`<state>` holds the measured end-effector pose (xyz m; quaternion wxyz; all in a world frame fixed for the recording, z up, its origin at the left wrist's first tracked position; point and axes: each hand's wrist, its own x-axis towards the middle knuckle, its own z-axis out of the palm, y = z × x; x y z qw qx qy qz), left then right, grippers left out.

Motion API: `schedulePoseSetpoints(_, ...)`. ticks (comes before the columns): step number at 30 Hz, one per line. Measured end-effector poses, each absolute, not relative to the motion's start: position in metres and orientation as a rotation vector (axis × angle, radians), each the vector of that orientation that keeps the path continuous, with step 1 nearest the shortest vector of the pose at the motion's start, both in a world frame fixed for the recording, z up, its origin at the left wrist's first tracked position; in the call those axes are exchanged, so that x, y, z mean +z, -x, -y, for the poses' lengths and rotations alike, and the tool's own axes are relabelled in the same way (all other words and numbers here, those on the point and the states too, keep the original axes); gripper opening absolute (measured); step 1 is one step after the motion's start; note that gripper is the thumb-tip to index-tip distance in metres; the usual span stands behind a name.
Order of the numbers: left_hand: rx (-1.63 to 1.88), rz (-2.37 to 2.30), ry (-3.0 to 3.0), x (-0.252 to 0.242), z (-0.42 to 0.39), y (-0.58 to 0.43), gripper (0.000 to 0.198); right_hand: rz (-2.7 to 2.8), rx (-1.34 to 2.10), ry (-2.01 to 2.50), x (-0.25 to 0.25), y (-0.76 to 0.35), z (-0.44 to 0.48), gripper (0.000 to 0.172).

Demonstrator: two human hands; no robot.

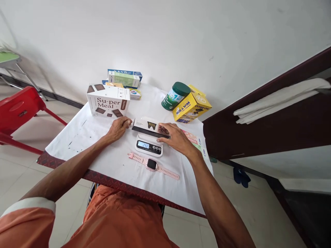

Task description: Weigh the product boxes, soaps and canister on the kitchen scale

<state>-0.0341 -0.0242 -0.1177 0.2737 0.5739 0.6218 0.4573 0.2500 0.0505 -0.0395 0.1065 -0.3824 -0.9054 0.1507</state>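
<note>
A long black and white box [148, 126] lies across a small white digital scale [149, 145] whose display is lit. My left hand [118, 127] curls at the box's left end, its fingertips touching that end. Over the box's right end rests my right hand [175, 136], fingers laid on its top. A pink smartwatch [152, 165] lies flat on the white table cover [85, 132] just in front of the scale.
A white "Su-per Meal" box [108, 101] stands at the back left, with green and blue boxes [124, 78] behind it. A green can [176, 95] and a yellow box [191, 106] sit back right. A red chair [19, 112] stands left; a dark counter [269, 127] right.
</note>
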Motion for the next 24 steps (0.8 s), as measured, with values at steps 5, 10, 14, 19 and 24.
schedulePoseSetpoints(5, 1.240, -1.674, -1.556, -0.121, 0.024, 0.035, 0.029, 2.576, 0.531, 1.064, -0.049, -0.249, -0.055, 0.044)
schedulePoseSetpoints(10, 1.267, -1.657, -1.583, -0.123, 0.024, 0.034, 0.029, 2.332, 0.678, 1.054, -0.031, -0.251, -0.083, 0.041)
schedulePoseSetpoints(14, 1.265, -1.659, -1.591, -0.124, 0.023, 0.032, 0.028, 2.159, 0.603, 1.098, -0.020, -0.225, -0.133, 0.045)
schedulePoseSetpoints(19, 1.269, -1.664, -1.613, -0.126, 0.023, 0.034, 0.027, 2.126, 0.602, 1.031, -0.035, -0.142, -0.203, 0.043)
schedulePoseSetpoints(24, 1.278, -1.635, -1.616, -0.125, 0.022, 0.036, 0.028, 2.157, 0.465, 1.061, -0.053, -0.054, -0.240, 0.037)
